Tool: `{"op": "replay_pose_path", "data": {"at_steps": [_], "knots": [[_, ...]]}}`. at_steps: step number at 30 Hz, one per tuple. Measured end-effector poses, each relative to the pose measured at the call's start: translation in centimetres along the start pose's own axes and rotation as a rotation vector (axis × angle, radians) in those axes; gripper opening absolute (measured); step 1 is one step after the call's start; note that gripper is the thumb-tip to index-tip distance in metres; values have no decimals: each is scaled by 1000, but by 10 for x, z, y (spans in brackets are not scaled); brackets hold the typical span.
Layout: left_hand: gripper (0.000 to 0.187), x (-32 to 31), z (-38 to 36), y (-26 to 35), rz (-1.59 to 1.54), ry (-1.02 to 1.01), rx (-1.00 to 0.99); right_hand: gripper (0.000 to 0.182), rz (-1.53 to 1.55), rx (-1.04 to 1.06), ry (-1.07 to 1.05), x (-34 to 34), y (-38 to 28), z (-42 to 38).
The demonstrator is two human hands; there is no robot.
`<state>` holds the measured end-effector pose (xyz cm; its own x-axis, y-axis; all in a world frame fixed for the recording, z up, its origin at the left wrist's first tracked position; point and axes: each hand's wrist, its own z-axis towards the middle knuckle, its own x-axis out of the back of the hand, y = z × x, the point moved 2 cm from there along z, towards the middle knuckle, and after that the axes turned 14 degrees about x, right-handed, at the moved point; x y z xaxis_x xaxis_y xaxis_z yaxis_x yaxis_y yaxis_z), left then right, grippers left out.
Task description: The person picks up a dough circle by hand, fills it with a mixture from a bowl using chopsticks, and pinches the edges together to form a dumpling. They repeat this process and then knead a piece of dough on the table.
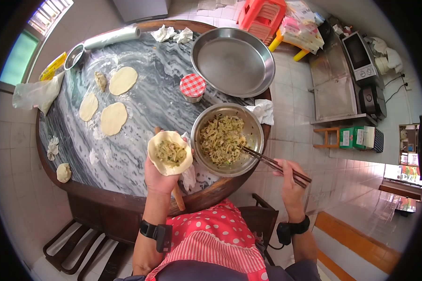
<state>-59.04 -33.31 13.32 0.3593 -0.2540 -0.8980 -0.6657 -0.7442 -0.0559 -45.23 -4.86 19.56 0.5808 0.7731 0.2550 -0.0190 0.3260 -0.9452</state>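
A round dough wrapper [154, 149] lies cupped in my left hand [159, 180], its edges curling up around a heap of shredded filling [171, 154]. Under that hand, a wooden rolling pin [178, 199] is partly hidden. My right hand [291, 180] grips a pair of dark chopsticks [272, 162]. Their tips reach into the filling [220, 138] inside a steel bowl [259, 136] at the table's right edge. Three flattened dough rounds [123, 80] rest on the floured marble to the left, near a small lump of filled dough [100, 81].
A wide, shallow metal pan [232, 63] sits behind the bowl, with a jar with a red checked lid [192, 86] beside it. A dough ball [64, 173] is at the left edge of the marble table [145, 70]. Plastic wrap [112, 38] and crumpled tissues [164, 33] lie at the back.
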Motion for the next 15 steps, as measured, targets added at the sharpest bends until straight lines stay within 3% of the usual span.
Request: {"op": "replay_pose_path", "data": {"at_steps": [4, 15], "knots": [[42, 8, 2, 1, 20, -18, 6, 22, -65, 66, 8, 4, -10, 0], [40, 6, 5, -6, 53, 12, 0, 24, 63, -48, -54, -7, 4, -8]]}}
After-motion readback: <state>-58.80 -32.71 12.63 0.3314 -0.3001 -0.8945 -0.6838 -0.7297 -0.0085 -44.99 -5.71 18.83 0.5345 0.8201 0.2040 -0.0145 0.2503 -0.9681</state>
